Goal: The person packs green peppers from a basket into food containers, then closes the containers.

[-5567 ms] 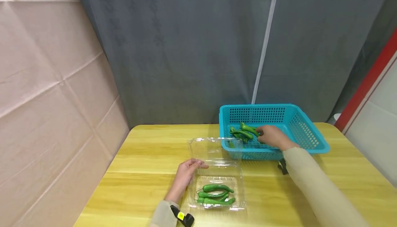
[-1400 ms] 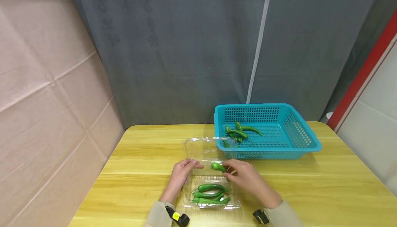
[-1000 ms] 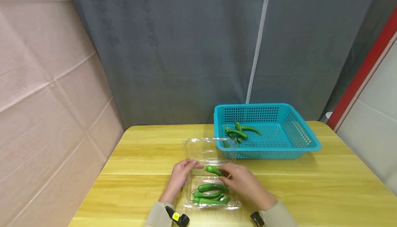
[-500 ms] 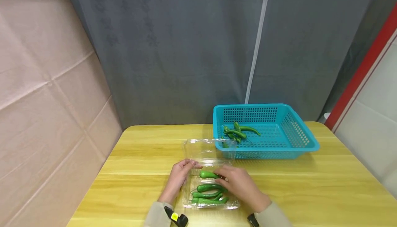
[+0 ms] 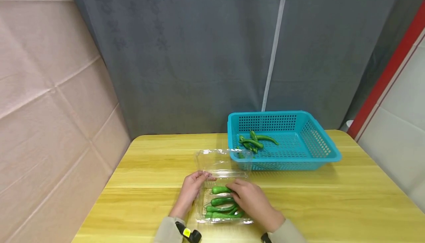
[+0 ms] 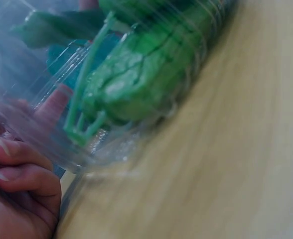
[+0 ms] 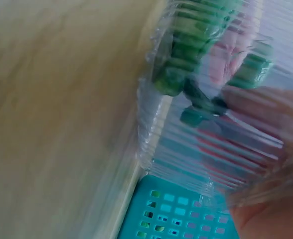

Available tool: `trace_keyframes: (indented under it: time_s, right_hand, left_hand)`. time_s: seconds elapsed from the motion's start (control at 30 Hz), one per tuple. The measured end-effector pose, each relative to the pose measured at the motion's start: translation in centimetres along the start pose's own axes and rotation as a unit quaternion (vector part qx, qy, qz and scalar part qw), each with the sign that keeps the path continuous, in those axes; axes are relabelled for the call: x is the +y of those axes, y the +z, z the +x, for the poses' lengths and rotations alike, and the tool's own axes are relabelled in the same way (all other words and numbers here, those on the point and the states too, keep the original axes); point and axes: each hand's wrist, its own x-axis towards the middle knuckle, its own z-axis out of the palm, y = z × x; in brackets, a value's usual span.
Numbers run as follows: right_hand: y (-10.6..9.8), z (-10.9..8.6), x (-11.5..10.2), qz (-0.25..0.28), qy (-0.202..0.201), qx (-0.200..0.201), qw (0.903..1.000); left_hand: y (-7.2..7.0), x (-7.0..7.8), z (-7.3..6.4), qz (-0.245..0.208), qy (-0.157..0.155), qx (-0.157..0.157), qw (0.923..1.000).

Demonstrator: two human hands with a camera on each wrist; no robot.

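In the head view, my left hand [image 5: 191,188] grips the left side of a clear plastic clamshell box [image 5: 199,213], near the hinge. Its lid [image 5: 212,162] stands open toward the back. My right hand [image 5: 253,202] reaches into the base and pinches a green chili pepper [image 5: 220,190], whose right end is under the fingers. In front of it several more green peppers [image 5: 223,215] lie side by side. The left wrist view has curled fingers [image 6: 29,179] at the box wall and a pepper [image 6: 131,79] behind the plastic. Through the plastic, the right wrist view shows right fingers [image 7: 266,112] against peppers.
Behind the box, to the right, stands a blue perforated basket [image 5: 292,160] with several green peppers [image 5: 254,142] at its left end. The lid overlaps its front left corner in the head view. A grey curtain [image 5: 186,69] hangs behind the wooden table [image 5: 159,162].
My right hand took a pepper from the basket, carried it to the box and lowered it into the base behind the others. The left hand has kept its grip on the box.
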Motion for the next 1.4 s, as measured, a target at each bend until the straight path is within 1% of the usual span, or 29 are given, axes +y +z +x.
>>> trace_keyframes:
  time_s: [0.23,0.43,0.63,0.73,0.83,0.93,1.1,1.23,1.4]
  right_hand:
    - [0.2,0.0,-0.2,-0.013,0.007,-0.007,0.9999]
    - [0.3,-0.2,-0.4,-0.019,0.011,-0.014,0.9997]
    - [0.4,-0.2,-0.6,-0.029,0.015,-0.024,0.9992]
    - [0.4,-0.2,-0.7,-0.029,0.020,-0.026,0.9990]
    - [0.4,-0.1,-0.7,-0.033,0.021,-0.027,0.9989]
    - [0.4,0.0,-0.8,-0.035,0.021,-0.027,0.9988]
    - [0.4,0.0,-0.8,-0.034,0.017,-0.035,0.9987]
    - [0.4,0.0,-0.8,-0.034,0.011,-0.048,0.9982]
    - [0.4,0.0,-0.7,-0.040,0.009,-0.045,0.9982]
  left_hand:
    - [0.0,0.0,0.0,-0.002,0.004,-0.002,1.0000]
    - [0.0,-0.1,0.0,0.005,0.015,-0.003,0.9999]
    - [0.1,0.0,-0.1,0.006,0.000,-0.004,1.0000]
    - [0.0,0.0,-0.1,0.006,-0.002,-0.004,1.0000]
    - [-0.1,-0.3,0.1,0.001,0.003,-0.004,1.0000]
    - [-0.2,-1.2,0.6,-0.008,-0.002,-0.002,1.0000]
    - [-0.4,-2.6,1.2,0.005,-0.012,0.010,0.9999]
    - [-0.3,-2.8,1.2,0.017,-0.007,0.016,0.9997]
    - [-0.3,-2.7,1.2,0.017,-0.008,0.015,0.9997]
